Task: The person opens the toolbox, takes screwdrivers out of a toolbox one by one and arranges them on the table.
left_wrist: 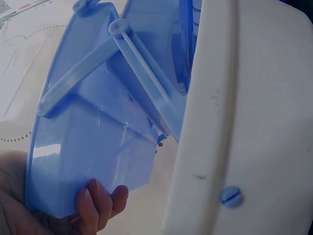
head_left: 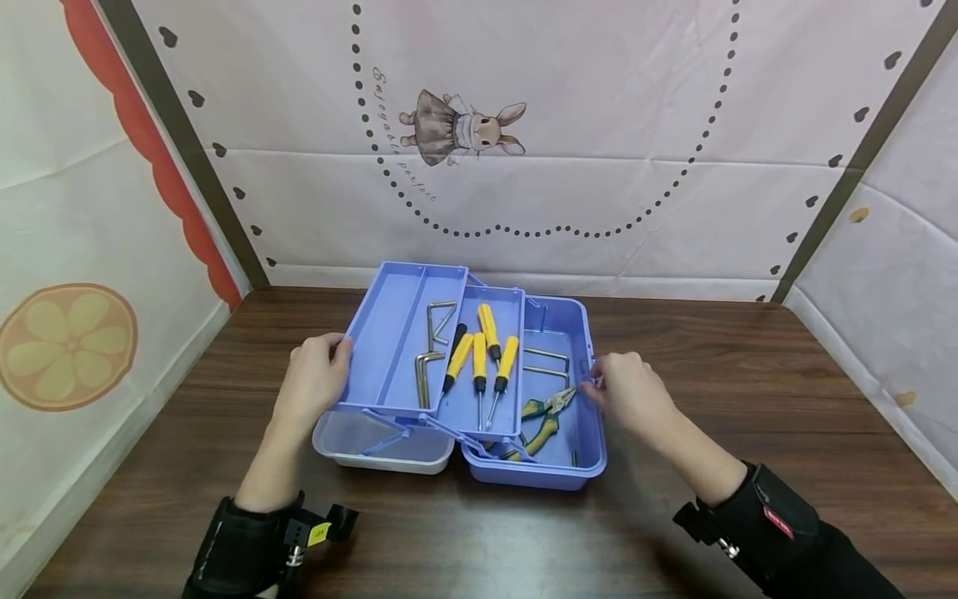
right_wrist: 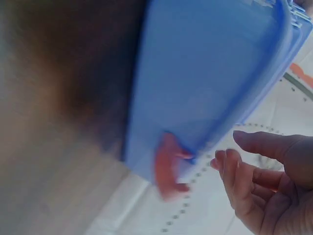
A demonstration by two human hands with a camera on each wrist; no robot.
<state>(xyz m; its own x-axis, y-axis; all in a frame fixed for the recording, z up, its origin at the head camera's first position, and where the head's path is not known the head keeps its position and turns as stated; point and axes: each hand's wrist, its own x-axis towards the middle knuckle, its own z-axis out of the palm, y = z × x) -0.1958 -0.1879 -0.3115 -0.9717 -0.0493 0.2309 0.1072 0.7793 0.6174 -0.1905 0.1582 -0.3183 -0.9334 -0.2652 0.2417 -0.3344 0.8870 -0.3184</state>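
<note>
The toolbox is blue, the screwdrivers yellow-and-black, the backdrop dotted white.

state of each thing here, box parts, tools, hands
Toolbox: open
Lid: swung open, partly under the upper tray
Upper tray: swung out, holding hex keys
Lower tray: swung out, holding screwdrivers
Red latch: unfastened
Pliers: lying in the box's bottom, handles spread
Left hand: gripping the upper tray's edge
Right hand: by the box's rim, thumb and fingers apart, holding nothing
</note>
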